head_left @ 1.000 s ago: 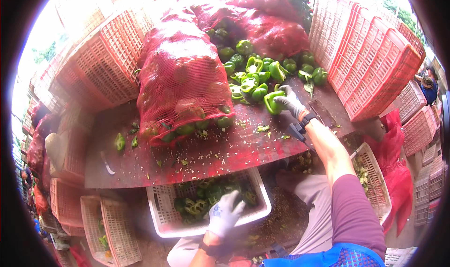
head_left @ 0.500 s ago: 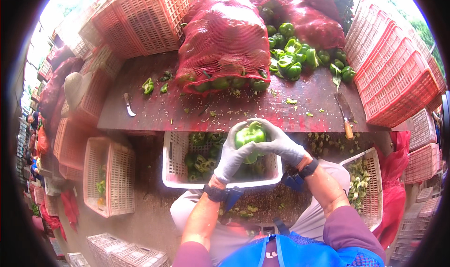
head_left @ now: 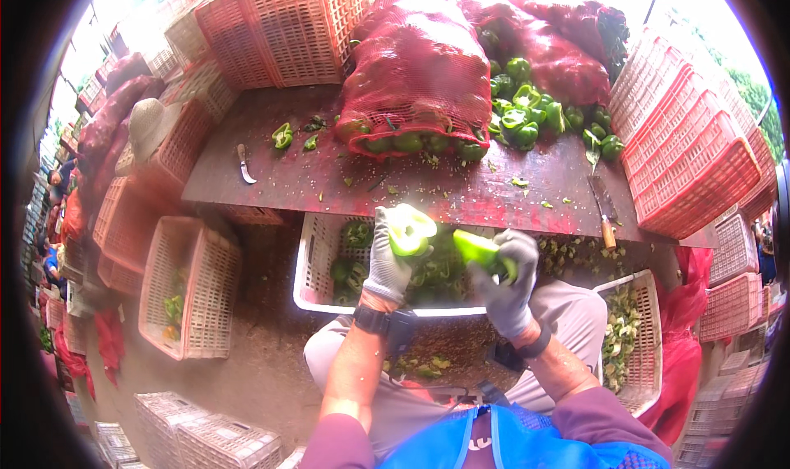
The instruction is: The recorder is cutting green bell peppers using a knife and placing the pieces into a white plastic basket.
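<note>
A green bell pepper is split into two pieces over the white crate (head_left: pixel 303 259). My left hand (head_left: pixel 387 265), in a grey glove, grips one pepper half (head_left: pixel 410 229), its pale hollow inside showing. Apart from it, at the right, my gloved right hand (head_left: pixel 512 284) is closed around the other pepper half (head_left: pixel 477 248), held tilted. Below both hands, cut green peppers (head_left: pixel 355 273) lie in the crate.
On the table (head_left: pixel 304 177) lie a hooked knife (head_left: pixel 245 164) and a wooden-handled knife (head_left: pixel 605 215). Behind stand a red mesh sack (head_left: pixel 420 74) of peppers and loose peppers (head_left: pixel 522 119). A crate of scraps (head_left: pixel 621 329) stands by my right knee; stacked red crates (head_left: pixel 687 140) flank the table.
The whole pepper between both hands has come apart into two halves. My hands have moved away from each other, each with one half, and the view has shifted slightly.
</note>
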The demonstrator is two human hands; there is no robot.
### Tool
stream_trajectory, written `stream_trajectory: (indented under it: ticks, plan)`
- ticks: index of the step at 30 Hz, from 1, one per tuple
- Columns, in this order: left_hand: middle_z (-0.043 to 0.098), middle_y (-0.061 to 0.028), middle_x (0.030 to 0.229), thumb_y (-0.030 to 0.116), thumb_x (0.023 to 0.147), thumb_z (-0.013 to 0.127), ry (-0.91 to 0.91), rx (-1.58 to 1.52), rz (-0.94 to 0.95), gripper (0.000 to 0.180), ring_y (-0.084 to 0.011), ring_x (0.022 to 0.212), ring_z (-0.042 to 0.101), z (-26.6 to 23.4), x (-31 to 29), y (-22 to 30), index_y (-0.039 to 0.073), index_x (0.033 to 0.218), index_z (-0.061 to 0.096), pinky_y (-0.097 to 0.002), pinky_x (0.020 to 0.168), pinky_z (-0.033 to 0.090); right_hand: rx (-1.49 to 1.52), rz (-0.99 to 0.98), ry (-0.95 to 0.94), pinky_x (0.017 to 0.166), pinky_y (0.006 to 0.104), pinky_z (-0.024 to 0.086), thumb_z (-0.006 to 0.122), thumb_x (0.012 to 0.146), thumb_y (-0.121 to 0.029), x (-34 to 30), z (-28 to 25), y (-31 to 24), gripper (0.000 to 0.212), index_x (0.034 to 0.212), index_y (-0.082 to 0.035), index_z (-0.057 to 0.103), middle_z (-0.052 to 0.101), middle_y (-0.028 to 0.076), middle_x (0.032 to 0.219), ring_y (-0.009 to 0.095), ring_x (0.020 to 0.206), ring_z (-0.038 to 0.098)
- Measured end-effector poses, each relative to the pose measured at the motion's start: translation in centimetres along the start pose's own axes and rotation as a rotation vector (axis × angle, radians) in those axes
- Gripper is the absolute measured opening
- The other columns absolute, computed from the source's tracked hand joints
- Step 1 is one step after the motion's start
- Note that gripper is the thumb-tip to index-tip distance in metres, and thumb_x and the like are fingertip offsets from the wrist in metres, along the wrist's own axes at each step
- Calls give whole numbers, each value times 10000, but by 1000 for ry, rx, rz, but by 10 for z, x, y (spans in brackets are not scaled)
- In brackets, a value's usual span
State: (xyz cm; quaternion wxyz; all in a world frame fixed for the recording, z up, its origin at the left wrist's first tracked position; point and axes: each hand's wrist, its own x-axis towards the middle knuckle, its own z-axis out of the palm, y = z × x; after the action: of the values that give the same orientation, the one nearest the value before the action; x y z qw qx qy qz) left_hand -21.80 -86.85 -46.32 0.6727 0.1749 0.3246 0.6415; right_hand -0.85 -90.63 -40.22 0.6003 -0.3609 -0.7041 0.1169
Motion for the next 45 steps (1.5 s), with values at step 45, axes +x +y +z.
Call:
stream_trajectory:
  ticks: [45]
  plan:
    - [624, -84, 1273, 216, 871, 638, -385, 364, -82, 638, -164, 1141, 617, 16, -18, -32, -3, 1450, 484, -318, 1011, 494, 659, 1077, -574, 660, 277, 539, 663, 938, -159, 25, 22, 102, 157, 1054, -56, 637, 664, 44, 830, 146, 671, 639]
